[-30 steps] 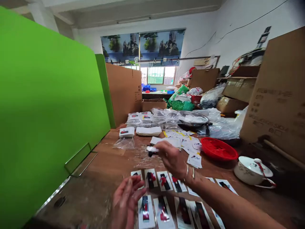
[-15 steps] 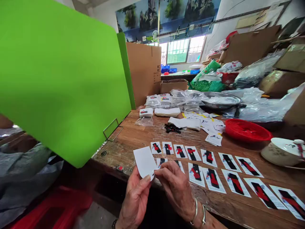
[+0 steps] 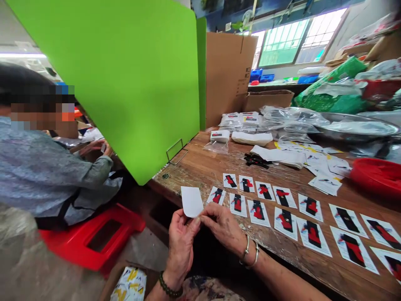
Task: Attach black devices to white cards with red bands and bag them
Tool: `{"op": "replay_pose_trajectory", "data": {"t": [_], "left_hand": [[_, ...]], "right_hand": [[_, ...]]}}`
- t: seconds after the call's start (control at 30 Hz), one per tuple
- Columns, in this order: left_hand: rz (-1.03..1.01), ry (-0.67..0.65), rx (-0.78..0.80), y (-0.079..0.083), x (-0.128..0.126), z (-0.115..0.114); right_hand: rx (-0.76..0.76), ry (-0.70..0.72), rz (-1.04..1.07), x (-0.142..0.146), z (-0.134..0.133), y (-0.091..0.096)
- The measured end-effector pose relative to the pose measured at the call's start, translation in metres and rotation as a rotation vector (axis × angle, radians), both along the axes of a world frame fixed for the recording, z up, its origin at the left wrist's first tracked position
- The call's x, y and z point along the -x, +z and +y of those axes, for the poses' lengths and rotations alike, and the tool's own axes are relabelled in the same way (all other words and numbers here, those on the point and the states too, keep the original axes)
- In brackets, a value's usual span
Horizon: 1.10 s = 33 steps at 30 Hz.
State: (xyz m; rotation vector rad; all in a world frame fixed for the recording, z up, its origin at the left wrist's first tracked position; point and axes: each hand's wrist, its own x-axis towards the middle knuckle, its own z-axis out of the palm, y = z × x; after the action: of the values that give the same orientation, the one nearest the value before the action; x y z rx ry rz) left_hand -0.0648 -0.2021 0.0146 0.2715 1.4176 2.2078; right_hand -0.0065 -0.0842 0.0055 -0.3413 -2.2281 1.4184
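Note:
A blank white card (image 3: 191,201) is held up at the table's front edge, its plain side towards me. My left hand (image 3: 182,238) grips its lower end between thumb and fingers. My right hand (image 3: 223,225) pinches at the card's lower right corner, fingertips against the left thumb; anything small between them is hidden. Just beyond, two rows of printed cards (image 3: 258,212) with black and red pieces on them lie on the wooden table (image 3: 200,167). A small heap of black strips (image 3: 257,160) lies farther back, beside a stack of white cards (image 3: 278,155).
A green board (image 3: 131,83) stands at the left, with a wire bracket (image 3: 177,151) at its foot. Another person (image 3: 56,167) sits beyond it on a red stool (image 3: 94,238). Bagged packs (image 3: 241,119), loose leaflets (image 3: 326,184) and a red basin (image 3: 376,177) occupy the back and right.
My view has swung left, bringing the seated person into sight. Both hands still hold the white card, and my right fingers have closed in nearer to the left thumb.

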Motion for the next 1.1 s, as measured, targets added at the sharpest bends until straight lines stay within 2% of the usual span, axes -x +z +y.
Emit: {"op": "replay_pose_trajectory", "data": {"t": [0.13, 0.27, 0.33, 0.4, 0.53, 0.67, 0.77, 0.87, 0.97, 1.1], "left_hand": [[0.085, 0.054, 0.07, -0.016, 0.004, -0.007], [0.099, 0.057, 0.169, -0.028, 0.009, -0.012], [0.124, 0.061, 0.234, -0.034, 0.013, -0.014], [0.21, 0.07, 0.31, -0.038, 0.018, -0.015], [0.538, 0.142, 0.478, -0.041, 0.026, -0.014], [0.811, 0.236, 0.619, -0.033, 0.026, -0.012], [0.9, 0.266, 0.686, -0.027, 0.024, -0.012], [0.866, 0.254, 0.748, -0.026, 0.023, -0.014], [0.686, 0.21, 0.758, -0.027, 0.024, -0.015], [0.412, 0.073, 0.546, -0.022, 0.024, -0.015]], "right_hand": [[0.126, -0.019, -0.057, 0.012, -0.006, -0.009], [0.301, 0.024, -0.149, 0.018, -0.009, -0.007], [0.307, 0.025, -0.172, 0.019, -0.012, -0.006], [0.231, -0.016, -0.156, 0.019, -0.015, -0.008], [-0.041, -0.141, -0.04, 0.017, -0.025, -0.016], [-0.293, -0.156, 0.111, 0.012, -0.033, -0.017], [-0.407, -0.185, 0.167, 0.01, -0.038, -0.017], [-0.518, -0.219, 0.191, 0.009, -0.041, -0.02], [-0.611, -0.225, 0.175, 0.009, -0.041, -0.021], [-0.573, -0.183, 0.119, 0.008, -0.035, -0.011]]}}
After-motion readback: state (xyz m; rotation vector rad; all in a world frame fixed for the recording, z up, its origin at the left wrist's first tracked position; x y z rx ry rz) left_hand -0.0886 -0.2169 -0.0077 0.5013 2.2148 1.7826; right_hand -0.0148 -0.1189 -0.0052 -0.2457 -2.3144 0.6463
